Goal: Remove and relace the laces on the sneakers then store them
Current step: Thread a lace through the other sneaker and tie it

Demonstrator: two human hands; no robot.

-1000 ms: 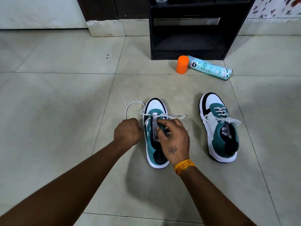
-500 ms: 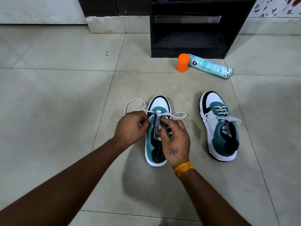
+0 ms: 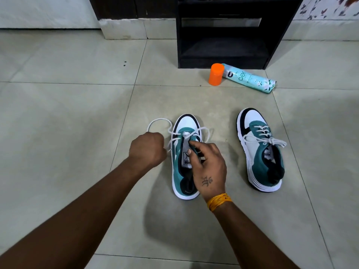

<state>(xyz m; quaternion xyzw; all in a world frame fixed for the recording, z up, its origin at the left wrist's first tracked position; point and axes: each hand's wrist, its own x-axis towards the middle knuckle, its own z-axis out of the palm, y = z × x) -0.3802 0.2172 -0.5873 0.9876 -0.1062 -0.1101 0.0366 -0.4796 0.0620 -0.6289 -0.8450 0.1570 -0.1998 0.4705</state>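
Observation:
Two teal, white and black sneakers stand on the tiled floor, toes pointing away from me. The left sneaker (image 3: 179, 171) has its white lace (image 3: 158, 121) mostly loose, threaded only near the toe and looping out to the left. My left hand (image 3: 147, 148) is curled into a fist beside this shoe and grips a strand of the lace. My right hand (image 3: 206, 164) rests over the tongue and pinches it with fingers and thumb. The right sneaker (image 3: 260, 152) stands apart to the right, fully laced and tied in a bow.
A teal spray can (image 3: 250, 78) lies on the floor beyond the shoes, with an orange cap (image 3: 216, 74) standing at its end. Behind them is a black open shelf unit (image 3: 225, 32) against the wall. Bare tiles stretch to the left.
My left hand has pulled back to the left from the shoe with the lace strand. My right hand has shifted slightly on the tongue. The camera has tilted a little.

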